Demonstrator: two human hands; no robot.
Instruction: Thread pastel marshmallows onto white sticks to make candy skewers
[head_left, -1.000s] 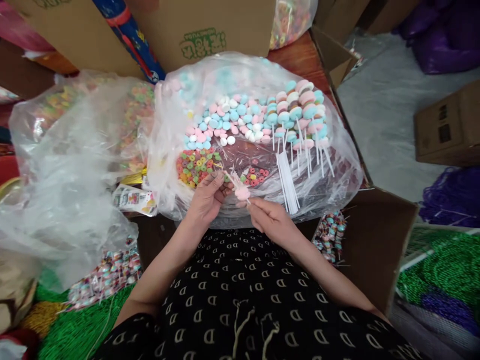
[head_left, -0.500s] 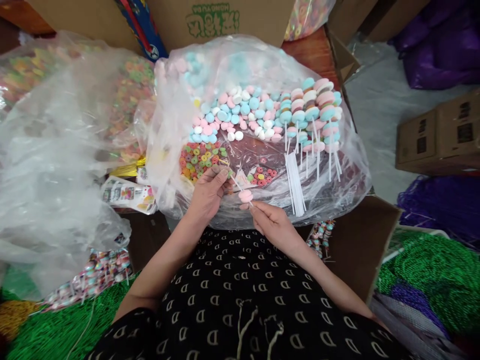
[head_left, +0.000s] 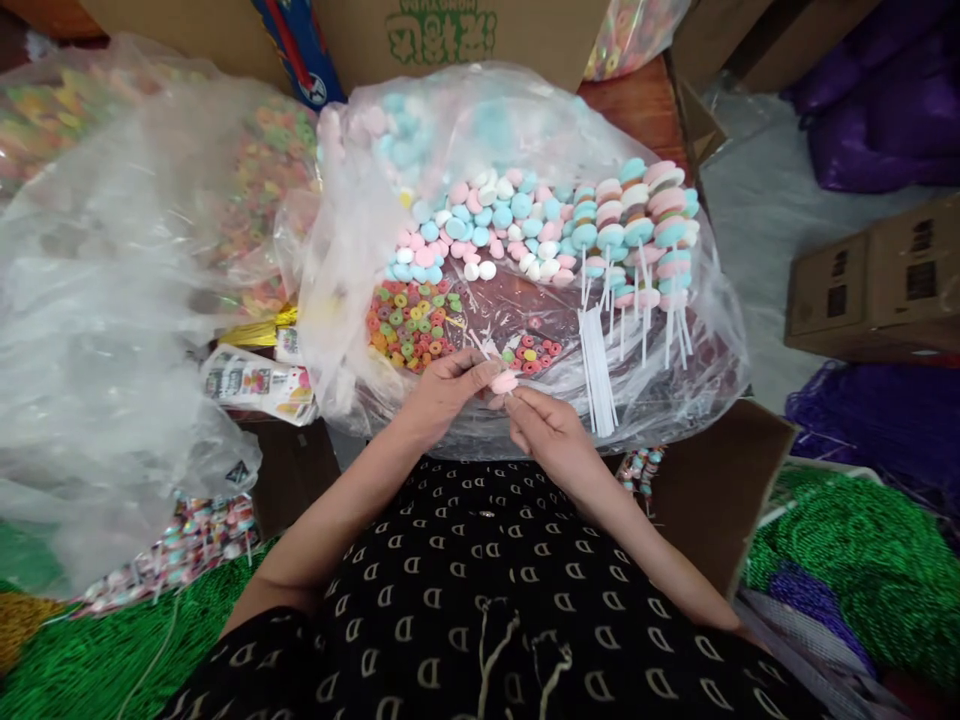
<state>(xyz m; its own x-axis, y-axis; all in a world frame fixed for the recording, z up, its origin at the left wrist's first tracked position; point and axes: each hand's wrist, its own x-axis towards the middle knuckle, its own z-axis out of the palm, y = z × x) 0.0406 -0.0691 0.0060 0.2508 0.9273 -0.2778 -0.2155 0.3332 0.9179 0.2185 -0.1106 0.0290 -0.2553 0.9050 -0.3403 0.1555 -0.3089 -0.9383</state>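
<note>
A white stick (head_left: 478,344) carries pink disc candies (head_left: 505,382) and slants between my two hands. My left hand (head_left: 454,395) has thumb and fingers closed round the stick, right against the pink candies. Whether a small ring candy is under those fingers is hidden. The lower end of the stick is pinched by my right hand (head_left: 551,425), just below the candies. Beyond my hands lie small coloured ring candies (head_left: 409,325) and a smaller group of mostly red rings (head_left: 532,352). Pink, blue and white disc candies (head_left: 480,220) are heaped behind them.
Finished candy skewers (head_left: 637,230) lie at the right on the clear plastic sheet (head_left: 697,370), above a bundle of white sticks (head_left: 598,375). Large bags of ring candies (head_left: 262,190) stand at left. An open carton (head_left: 720,490) sits below right.
My left hand has moved right and down along the stick, from its upper end to the pink candies. My right hand still pinches the lower end. The view has shifted slightly.
</note>
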